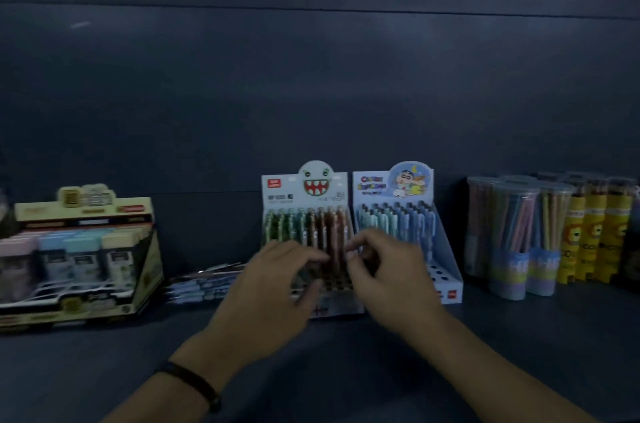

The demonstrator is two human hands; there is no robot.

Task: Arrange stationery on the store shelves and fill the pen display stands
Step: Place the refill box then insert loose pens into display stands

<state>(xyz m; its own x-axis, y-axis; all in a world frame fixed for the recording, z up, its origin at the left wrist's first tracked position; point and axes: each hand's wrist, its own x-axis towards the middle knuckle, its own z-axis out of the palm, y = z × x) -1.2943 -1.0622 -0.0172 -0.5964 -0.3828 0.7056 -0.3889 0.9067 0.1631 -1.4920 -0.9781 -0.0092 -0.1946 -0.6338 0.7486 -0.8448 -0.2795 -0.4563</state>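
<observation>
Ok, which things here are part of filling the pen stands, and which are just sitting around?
In the job: monster stand, blue stand, loose pens, left hand, right hand.

Just there: box display at left, pencil tubs and yellow tubes at right.

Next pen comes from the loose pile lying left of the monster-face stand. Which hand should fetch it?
Left, probably. The left hand sits on the side nearest the loose pens; the right hand would have to cross over the monster-face stand to reach them.
</observation>
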